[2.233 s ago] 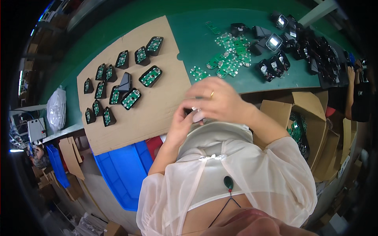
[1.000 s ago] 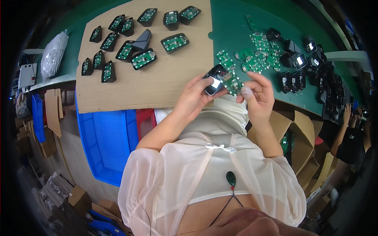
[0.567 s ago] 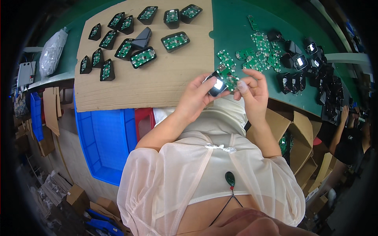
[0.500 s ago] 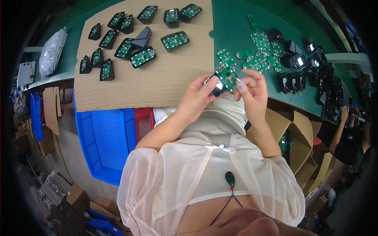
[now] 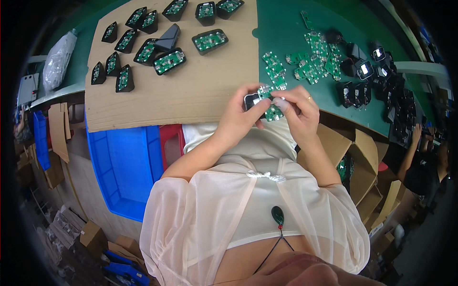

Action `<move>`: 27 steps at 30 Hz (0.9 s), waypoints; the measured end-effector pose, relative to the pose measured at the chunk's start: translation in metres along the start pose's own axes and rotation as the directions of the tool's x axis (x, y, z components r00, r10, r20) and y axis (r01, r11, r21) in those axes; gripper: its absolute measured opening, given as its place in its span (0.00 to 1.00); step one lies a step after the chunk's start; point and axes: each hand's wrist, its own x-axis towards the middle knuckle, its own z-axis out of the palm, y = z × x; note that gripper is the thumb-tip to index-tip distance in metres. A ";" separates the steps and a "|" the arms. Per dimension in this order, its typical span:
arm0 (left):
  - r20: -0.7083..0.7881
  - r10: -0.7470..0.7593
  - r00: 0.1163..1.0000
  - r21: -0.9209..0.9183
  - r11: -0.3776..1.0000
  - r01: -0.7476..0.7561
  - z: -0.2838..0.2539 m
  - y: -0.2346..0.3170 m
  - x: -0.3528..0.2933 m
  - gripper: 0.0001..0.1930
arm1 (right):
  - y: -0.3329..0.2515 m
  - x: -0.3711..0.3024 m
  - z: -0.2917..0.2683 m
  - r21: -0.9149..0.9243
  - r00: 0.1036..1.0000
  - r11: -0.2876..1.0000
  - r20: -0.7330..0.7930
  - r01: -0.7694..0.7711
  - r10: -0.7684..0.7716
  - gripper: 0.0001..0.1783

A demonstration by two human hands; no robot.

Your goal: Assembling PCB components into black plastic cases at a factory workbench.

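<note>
In my left hand [image 5: 238,114] is a small black plastic housing [image 5: 250,100] with a bright white inner patch, the thumb lying across it. Right beside the housing is a green circuit board [image 5: 273,113], its lower part showing below my fingertips. My right hand [image 5: 303,110] pinches this board with thumb and forefinger, and a ring shows on one finger. The two hands nearly meet over the near edge of the table. Where board and housing touch is hidden by the fingers. Close beyond them lie loose circuit boards [image 5: 274,69].
On the cardboard sheet [image 5: 167,102] to the left stand several black housings with boards inside [image 5: 169,61]. More loose boards [image 5: 315,62] and a pile of black housings [image 5: 393,102] lie on the green table. Below are a blue crate [image 5: 126,167] and an open carton [image 5: 360,162].
The circuit board has turned and come down between my hands, its lower end now nearer me. My right fingers have closed in on it, toward the left hand.
</note>
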 end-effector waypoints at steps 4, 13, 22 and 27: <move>-0.089 0.535 0.840 0.338 0.810 -0.479 -0.003 0.002 0.002 0.15 | -0.010 0.005 -0.001 -0.191 0.999 0.981 -0.002 0.036 -0.037 0.05; 0.118 0.836 0.537 0.666 0.334 -0.667 -0.003 0.003 -0.002 0.13 | -0.041 0.026 -0.015 -0.623 0.883 0.629 0.382 0.464 -0.273 0.08; -0.008 0.666 0.746 0.484 0.655 -0.580 -0.009 0.009 -0.010 0.05 | -0.027 0.022 -0.005 -0.374 0.927 0.855 0.256 0.358 -0.276 0.08; 0.069 0.334 0.940 0.173 0.924 -0.341 -0.012 0.010 -0.012 0.06 | -0.022 0.010 0.000 -0.081 0.981 0.981 0.101 0.177 -0.168 0.10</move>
